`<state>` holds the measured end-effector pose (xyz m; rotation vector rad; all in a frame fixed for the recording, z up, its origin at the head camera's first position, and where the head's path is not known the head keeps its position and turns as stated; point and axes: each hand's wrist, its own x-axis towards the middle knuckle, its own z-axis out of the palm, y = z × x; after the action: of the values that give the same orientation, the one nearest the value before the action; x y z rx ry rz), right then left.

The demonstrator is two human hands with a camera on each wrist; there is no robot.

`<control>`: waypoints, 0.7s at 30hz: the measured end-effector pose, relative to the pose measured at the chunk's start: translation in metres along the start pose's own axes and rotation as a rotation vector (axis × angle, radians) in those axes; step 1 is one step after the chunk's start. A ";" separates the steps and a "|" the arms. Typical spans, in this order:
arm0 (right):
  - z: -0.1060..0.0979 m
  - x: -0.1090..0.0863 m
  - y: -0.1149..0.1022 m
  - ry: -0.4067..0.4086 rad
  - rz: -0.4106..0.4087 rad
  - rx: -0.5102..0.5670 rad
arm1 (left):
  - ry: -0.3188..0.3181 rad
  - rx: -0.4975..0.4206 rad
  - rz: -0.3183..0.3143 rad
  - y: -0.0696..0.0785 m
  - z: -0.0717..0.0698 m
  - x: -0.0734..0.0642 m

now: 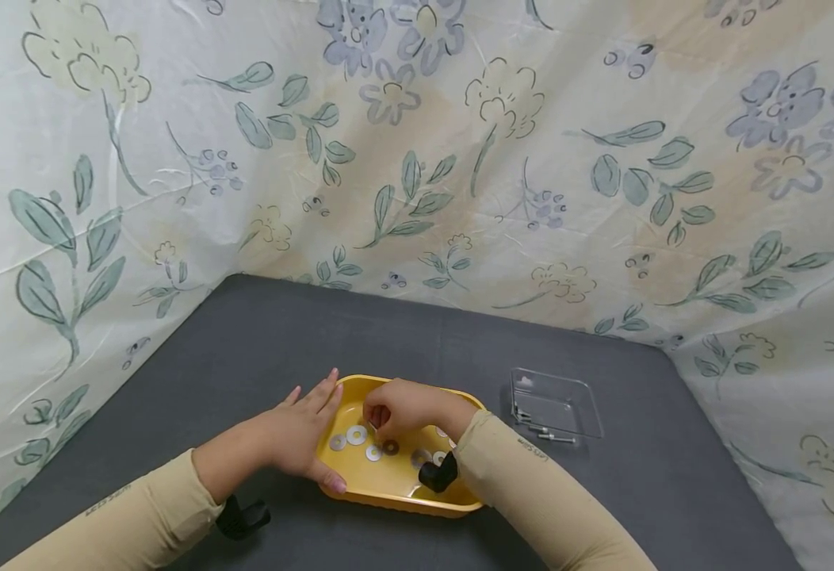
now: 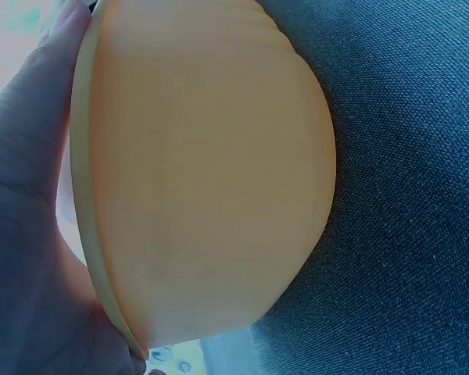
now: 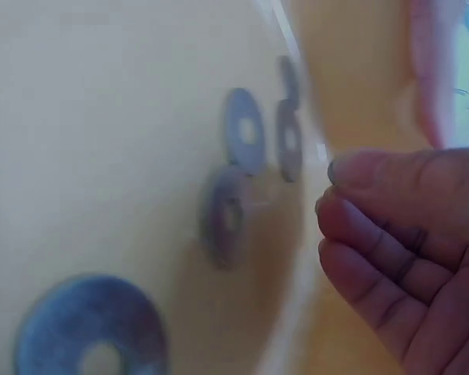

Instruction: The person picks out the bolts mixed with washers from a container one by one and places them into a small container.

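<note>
A yellow tray [image 1: 388, 501] holds several flat round washers [image 1: 351, 440], some silver and one brownish. My left hand [image 1: 296, 436] lies across the tray's left end, fingers stretched towards the far corner and thumb on the near rim. In the left wrist view, the tray's outer wall [image 2: 211, 172] fills the middle, with the left hand [image 2: 23, 187] along the rim. Inside the tray, my right hand [image 1: 406, 408] has curled fingers, thumb and fingertips close together. Nothing shows between them in the right wrist view, where loose washers [image 3: 236, 117] lie beside the hand [image 3: 406, 242].
A clear plastic box [image 1: 567, 408] stands right of the tray, with small metal bolts [image 1: 556, 438] at its near side. Dark grey cloth [image 1: 303, 325] covers the table. A floral curtain [image 1: 417, 159] hangs behind and at both sides.
</note>
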<state>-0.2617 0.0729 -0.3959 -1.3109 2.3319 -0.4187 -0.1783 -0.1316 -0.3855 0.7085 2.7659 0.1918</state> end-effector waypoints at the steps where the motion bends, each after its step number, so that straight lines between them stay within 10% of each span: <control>1: -0.002 -0.001 -0.001 0.003 -0.004 0.014 | 0.002 0.002 -0.001 0.000 0.000 0.000; 21: -0.047 -0.058 0.006 0.136 0.011 0.122 | -0.012 -0.011 -0.012 0.003 -0.003 0.001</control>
<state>-0.2630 0.1280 -0.3456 -1.2467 2.3801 -0.6550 -0.1781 -0.1287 -0.3824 0.6884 2.7554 0.1991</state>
